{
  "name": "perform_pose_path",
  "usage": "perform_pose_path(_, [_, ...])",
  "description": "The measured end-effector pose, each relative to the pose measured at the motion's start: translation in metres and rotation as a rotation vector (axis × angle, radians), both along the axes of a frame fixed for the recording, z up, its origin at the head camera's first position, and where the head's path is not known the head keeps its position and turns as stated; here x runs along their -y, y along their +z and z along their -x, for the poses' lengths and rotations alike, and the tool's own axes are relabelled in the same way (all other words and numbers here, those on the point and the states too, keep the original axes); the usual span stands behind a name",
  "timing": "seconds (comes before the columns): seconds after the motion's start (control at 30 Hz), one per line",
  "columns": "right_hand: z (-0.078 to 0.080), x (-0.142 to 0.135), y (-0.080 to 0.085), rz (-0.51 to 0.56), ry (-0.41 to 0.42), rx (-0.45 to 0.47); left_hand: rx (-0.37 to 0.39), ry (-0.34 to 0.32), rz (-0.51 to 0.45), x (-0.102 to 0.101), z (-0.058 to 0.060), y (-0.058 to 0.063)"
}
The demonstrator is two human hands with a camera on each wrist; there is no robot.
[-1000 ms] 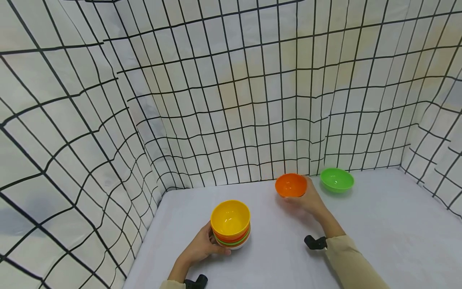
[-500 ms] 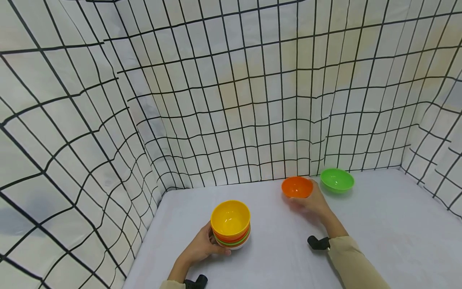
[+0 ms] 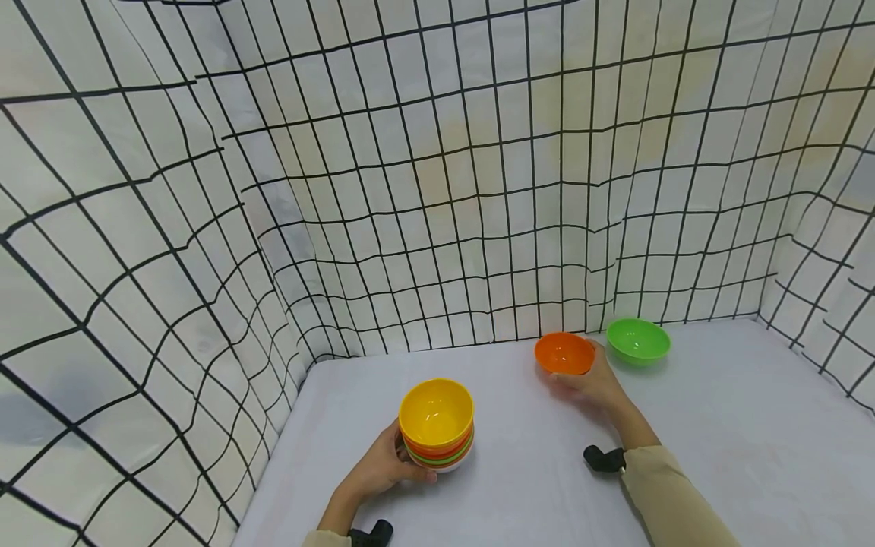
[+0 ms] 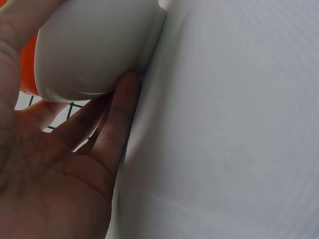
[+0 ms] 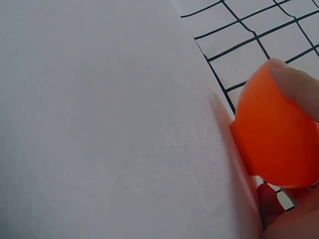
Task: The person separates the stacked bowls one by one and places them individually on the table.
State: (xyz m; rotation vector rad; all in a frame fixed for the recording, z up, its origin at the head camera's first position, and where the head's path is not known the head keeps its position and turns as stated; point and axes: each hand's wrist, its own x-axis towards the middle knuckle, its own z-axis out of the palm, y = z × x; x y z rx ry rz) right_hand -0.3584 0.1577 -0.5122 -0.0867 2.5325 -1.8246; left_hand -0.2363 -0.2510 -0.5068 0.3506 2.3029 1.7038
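A stack of bowls point(image 3: 437, 425) stands on the white-covered table, yellow on top, orange and green rims below, white at the bottom. My left hand point(image 3: 379, 465) holds it low from the left. In the left wrist view its fingers curve around the white bowl point(image 4: 94, 50), fingertips down by the cloth. Farther back, my right hand point(image 3: 593, 384) grips an orange bowl point(image 3: 563, 353) that sits upright, thumb and fingers on opposite sides. The right wrist view shows this orange bowl point(image 5: 276, 132) from the side, its foot right at the cloth.
A green bowl point(image 3: 639, 340) stands just right of the orange one, near the table's back edge. White walls with a black grid point(image 3: 444, 190) rise behind and on both sides of the table point(image 3: 519, 486).
My right hand has moved the orange bowl a little to the right, closer to the green bowl, and hardly moves in the last half second. The left hand and the stack stay in place.
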Motion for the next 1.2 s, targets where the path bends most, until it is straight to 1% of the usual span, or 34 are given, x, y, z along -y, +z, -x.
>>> perform_pose_path(0.17, [0.002, -0.001, -0.001, 0.005, -0.002, 0.007, -0.001, -0.006, -0.007, -0.001, 0.000, 0.000])
perform_pose_path(0.23, [0.002, 0.000, 0.000, -0.002, -0.008, 0.022, 0.001, -0.003, -0.004, 0.000, -0.001, 0.001])
perform_pose_path(0.47, [0.005, 0.005, 0.001, 0.034, -0.041, 0.068, 0.002, 0.008, 0.012, 0.000, 0.000, 0.001])
perform_pose_path(0.83, [0.011, 0.008, 0.000, 0.077, -0.148, 0.123, -0.002, -0.016, -0.012, 0.000, -0.001, 0.002])
perform_pose_path(0.97, [0.012, 0.010, 0.000, 0.061, -0.170, 0.122, -0.001, -0.025, -0.019, 0.001, -0.001, 0.001])
perform_pose_path(1.2, [0.013, 0.012, 0.000, 0.025, -0.201, 0.119, -0.004, -0.022, -0.014, 0.002, 0.000, -0.001])
